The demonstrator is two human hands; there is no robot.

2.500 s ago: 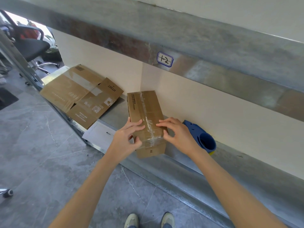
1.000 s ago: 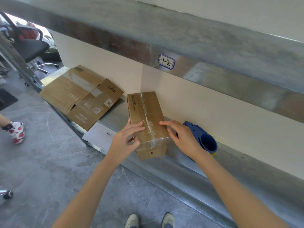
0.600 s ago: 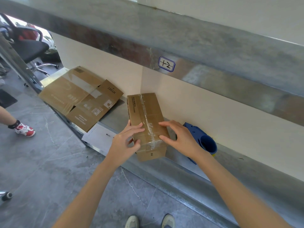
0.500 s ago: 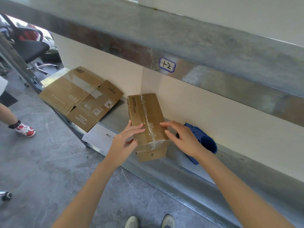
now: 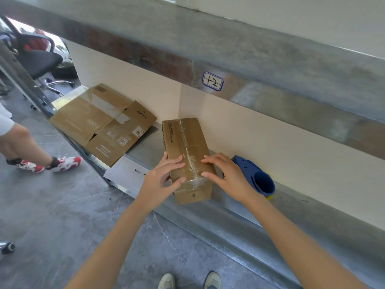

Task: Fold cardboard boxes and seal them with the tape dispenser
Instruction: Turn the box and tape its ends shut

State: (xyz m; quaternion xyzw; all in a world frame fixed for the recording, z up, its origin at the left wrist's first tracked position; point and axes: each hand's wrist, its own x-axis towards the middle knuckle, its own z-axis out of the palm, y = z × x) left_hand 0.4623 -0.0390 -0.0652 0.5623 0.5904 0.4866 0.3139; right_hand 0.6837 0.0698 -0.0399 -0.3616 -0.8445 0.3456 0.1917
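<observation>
Box (image 5: 187, 140) of brown cardboard lies lengthwise on the long grey metal ledge (image 5: 239, 213), its near end jutting just past the front lip. Left of it a larger flattened box (image 5: 100, 124) lies unfolded, matte and creased, one corner meeting a white sheet (image 5: 127, 174). Just right of the box sits the blue plastic tape dispenser (image 5: 256, 176), rounded, smooth, untouched. Since a moment ago the box has slid slightly toward the person, and a passer-by's red and white shoes (image 5: 64, 163) have come in at left; both hands remain on the near end. The left hand (image 5: 160, 180) lies open, palm against the side, fingers and thumb flat on top. The right hand (image 5: 229, 178) is open too, fingertips pressing beside the glossy, wrinkled clear tape (image 5: 188, 147) along the seam. Likely the seal is being rubbed down, so this box is almost finished
</observation>
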